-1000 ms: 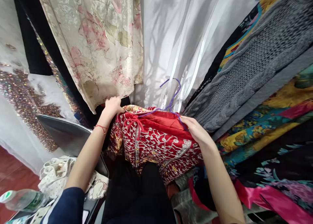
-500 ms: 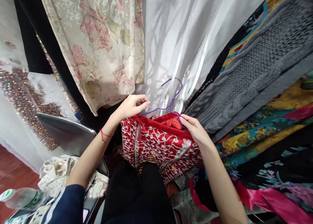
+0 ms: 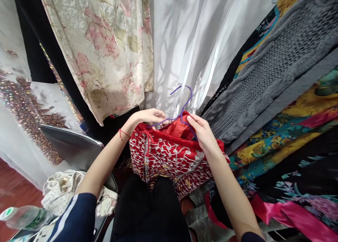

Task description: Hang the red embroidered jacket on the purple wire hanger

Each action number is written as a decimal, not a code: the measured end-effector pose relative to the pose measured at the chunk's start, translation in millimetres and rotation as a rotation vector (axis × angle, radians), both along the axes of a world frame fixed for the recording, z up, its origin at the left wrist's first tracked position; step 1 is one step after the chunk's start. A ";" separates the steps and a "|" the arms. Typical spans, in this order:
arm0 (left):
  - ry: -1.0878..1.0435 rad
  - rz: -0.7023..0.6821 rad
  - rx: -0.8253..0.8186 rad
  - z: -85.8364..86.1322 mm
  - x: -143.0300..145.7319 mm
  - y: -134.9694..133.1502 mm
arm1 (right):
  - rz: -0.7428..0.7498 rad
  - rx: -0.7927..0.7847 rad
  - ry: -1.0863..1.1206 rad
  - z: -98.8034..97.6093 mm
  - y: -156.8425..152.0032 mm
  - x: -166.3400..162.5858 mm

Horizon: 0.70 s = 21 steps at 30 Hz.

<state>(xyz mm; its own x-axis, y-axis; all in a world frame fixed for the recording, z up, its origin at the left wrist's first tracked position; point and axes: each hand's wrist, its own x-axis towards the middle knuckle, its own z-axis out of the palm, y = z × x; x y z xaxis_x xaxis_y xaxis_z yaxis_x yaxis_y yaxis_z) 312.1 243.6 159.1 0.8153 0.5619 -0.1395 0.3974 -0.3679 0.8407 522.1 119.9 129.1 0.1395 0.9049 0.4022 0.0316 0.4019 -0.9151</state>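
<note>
Amid hanging fabrics, both hands' fingers pinch the purple hanger (image 3: 182, 110), hook pointing up, inside the red embroidered garment (image 3: 169, 154).

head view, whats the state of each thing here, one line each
left hand: fingers pinching the purple hanger
right hand: gripping the hanger and the garment's top edge
purple hanger: partly inside the garment, hook up
red embroidered garment: bunched, held up
water bottle: lying on its side, capped
grey knit: hanging
</note>
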 end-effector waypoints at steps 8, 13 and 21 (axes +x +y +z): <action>0.575 0.158 0.487 -1.7 11.7 -3.6 | -0.042 0.026 -0.021 -6.4 2.8 -0.1; 0.723 0.366 0.632 -16.8 -0.1 -1.0 | -0.043 0.017 -0.035 -8.0 -1.9 1.9; 0.168 0.861 1.228 -7.8 -66.0 10.7 | -0.034 0.024 -0.291 -7.7 -12.9 23.6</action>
